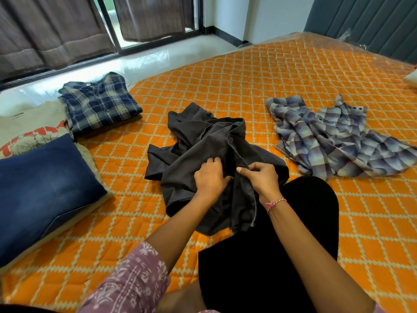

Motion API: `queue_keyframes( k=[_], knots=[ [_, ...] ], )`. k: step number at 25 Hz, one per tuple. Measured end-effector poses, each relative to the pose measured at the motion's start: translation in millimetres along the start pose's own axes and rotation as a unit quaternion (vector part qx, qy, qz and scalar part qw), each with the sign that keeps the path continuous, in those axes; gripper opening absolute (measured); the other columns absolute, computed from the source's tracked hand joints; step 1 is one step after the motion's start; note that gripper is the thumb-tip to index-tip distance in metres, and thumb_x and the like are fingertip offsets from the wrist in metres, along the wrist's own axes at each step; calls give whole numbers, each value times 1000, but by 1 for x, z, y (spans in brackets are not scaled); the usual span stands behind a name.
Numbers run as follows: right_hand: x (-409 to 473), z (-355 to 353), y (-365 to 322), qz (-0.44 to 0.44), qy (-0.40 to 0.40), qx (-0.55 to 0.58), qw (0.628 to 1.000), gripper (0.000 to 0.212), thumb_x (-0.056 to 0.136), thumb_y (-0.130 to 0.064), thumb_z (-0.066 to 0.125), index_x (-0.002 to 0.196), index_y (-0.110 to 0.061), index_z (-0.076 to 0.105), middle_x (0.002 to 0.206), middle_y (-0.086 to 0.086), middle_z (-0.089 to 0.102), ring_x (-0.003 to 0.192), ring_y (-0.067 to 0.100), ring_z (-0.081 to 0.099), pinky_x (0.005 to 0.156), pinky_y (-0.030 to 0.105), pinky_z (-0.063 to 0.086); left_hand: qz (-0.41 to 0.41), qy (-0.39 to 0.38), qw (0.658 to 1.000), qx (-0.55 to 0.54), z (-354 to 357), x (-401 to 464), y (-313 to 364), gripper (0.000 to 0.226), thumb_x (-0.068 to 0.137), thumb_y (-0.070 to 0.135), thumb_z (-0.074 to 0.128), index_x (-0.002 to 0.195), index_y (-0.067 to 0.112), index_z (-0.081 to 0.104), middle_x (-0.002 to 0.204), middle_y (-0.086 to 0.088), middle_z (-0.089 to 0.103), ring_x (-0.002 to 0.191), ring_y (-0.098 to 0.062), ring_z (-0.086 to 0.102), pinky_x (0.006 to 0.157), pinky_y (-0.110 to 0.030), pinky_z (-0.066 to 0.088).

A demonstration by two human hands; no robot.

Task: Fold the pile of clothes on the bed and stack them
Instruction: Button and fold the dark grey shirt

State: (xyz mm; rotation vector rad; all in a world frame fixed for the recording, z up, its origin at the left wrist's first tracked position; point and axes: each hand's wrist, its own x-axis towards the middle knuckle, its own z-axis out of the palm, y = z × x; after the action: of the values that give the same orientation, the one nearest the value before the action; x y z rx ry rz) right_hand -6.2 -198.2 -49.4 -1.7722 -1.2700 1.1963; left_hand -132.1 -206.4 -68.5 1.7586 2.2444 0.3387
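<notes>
Far left on the bed (282, 71): folded jeans (42, 190) lying on a printed tee (31, 129), with a folded navy plaid shirt (100, 105) just behind them. Those look done.

Centre: dark grey shirt (203, 143), crumpled, collar end away from the person, hem end draped toward their lap. Long axis runs roughly away from the body along the button placket.

Left hand (211, 178) rests on the left front panel, fingers curled into the cloth, apparently gripping it. Right hand (261, 178) pinches the placket edge between thumb and fingers, so that grip is clamped on the shirt. The hands are nearly touching, one on each side of the placket, both about equally near.

Judgement: the shirt is being straightened or buttoned before folding. The next move turns on the placket line, pulling the two fronts flat along that axis.

Right: lighter plaid shirt (338, 141), unfolded and spread loose, well apart from the hands, nearer the right one. Likely next in the queue.
</notes>
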Motion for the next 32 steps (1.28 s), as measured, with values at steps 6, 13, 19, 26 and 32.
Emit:
queue_keyframes(
  k=[6, 13, 19, 26, 32],
  knots=[
    [-5, 10, -8, 13, 3, 5, 1000, 33, 74, -17, 80, 54, -8, 56, 58, 5, 54, 59, 16, 53, 56, 27, 45, -63, -8, 926, -372, -14, 1, -23, 16, 87, 11, 66, 72, 14, 61, 72, -2, 63, 71, -14, 61, 65, -24, 46],
    [-28, 40, -21, -24, -15, 32, 999, 14, 81, -8, 69, 67, -10, 68, 71, 7, 67, 75, 20, 65, 68, 33, 55, -105, -51, 827, -550, -38, -14, -48, 17, 89, 2, 60, 78, 15, 63, 72, 3, 63, 66, -3, 59, 61, -17, 47],
    [-38, 44, -24, -92, 57, 9, 994, 6, 82, -14, 70, 78, -11, 73, 74, 2, 69, 76, 13, 65, 72, 27, 54, -16, -18, 857, -515, -33, -19, -46, 19, 88, 4, 61, 79, 20, 67, 78, 2, 68, 77, -6, 64, 75, -20, 50],
    [-34, 42, -21, -105, 21, 20, 994, 10, 84, -11, 68, 75, -11, 72, 75, 5, 70, 79, 18, 66, 76, 35, 55, 56, 24, 919, -389, -39, -13, -41, 15, 87, 14, 67, 72, 16, 67, 61, 9, 60, 56, 4, 54, 59, -14, 41],
    [-31, 41, -15, -79, -4, 91, 993, 18, 83, -8, 69, 69, -19, 71, 77, 7, 71, 84, 21, 69, 81, 35, 57, 74, 116, 934, -329, -29, -20, -34, 10, 84, 13, 70, 75, 9, 71, 64, 7, 62, 61, -3, 60, 61, -20, 49]
  ],
)
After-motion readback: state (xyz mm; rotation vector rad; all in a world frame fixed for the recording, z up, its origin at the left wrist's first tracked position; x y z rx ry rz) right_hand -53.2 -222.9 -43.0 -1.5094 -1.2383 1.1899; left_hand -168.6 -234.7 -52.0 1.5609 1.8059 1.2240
